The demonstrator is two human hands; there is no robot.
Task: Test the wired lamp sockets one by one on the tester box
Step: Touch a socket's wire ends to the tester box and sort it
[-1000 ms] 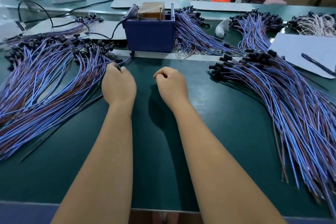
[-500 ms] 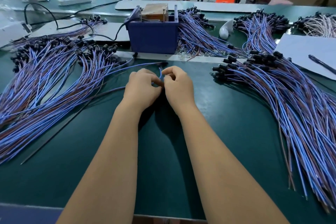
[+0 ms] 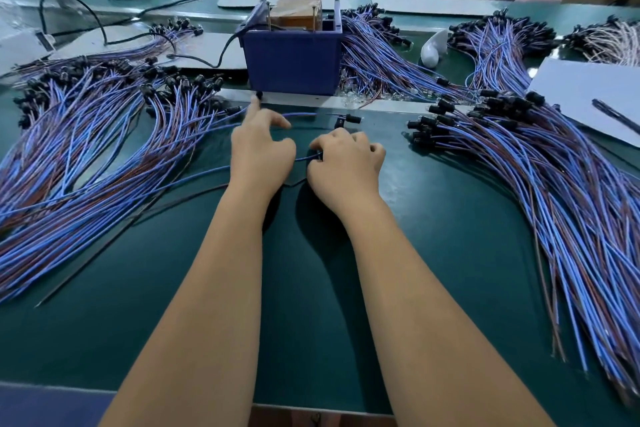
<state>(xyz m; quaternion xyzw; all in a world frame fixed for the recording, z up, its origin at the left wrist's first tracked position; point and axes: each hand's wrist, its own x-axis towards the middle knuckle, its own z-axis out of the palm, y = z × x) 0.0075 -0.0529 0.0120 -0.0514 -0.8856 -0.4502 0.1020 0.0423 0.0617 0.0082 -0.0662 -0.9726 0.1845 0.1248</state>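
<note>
Pinching one blue lead (image 3: 306, 158) in my curled right hand (image 3: 346, 166), I point my half-open left hand (image 3: 261, 149) at the tester (image 3: 292, 61) just ahead. Its socket (image 3: 351, 119) lies loose; neighbouring wires (image 3: 104, 135) could snag and drag it off.

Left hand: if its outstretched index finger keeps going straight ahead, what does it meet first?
Probably the blue tester box: the left hand points its fingertip at the base, seemingly almost touching, though depth is unclear.
</note>
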